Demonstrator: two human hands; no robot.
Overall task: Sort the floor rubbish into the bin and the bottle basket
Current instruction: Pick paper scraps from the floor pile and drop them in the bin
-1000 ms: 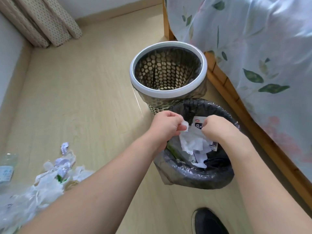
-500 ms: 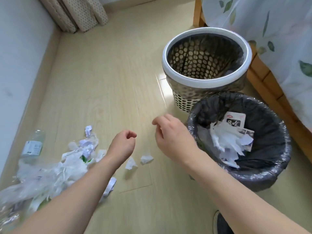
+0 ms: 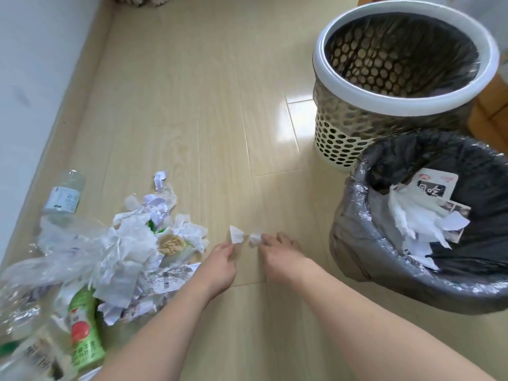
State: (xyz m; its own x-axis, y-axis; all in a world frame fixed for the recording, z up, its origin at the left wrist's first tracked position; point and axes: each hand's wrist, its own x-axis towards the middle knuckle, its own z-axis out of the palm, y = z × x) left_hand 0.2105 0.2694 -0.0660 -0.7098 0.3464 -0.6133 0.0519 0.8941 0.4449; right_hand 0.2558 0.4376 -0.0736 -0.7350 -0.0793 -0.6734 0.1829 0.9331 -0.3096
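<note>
Low over the wooden floor, my left hand (image 3: 221, 264) pinches a small white paper scrap (image 3: 235, 234). Just right of it, my right hand (image 3: 281, 253) pinches a second small scrap (image 3: 254, 239). A pile of torn paper and clear plastic (image 3: 129, 251) lies to the left of both hands. A clear bottle (image 3: 64, 196) lies at the pile's far left, and a green-labelled bottle (image 3: 83, 336) at the lower left. The black-lined bin (image 3: 354, 243) on the right holds torn paper and a card. Behind it stands the perforated basket (image 3: 406, 103) with a white rim.
A white wall and skirting (image 3: 49, 138) run along the left. A wooden bed frame (image 3: 492, 108) shows at the right edge behind the basket. Bare wooden floor stretches between the pile and the two containers.
Both hands left the bin, swung left and down to the floor, and now each pinches one of the two small paper scraps. The view has turned left and down.
</note>
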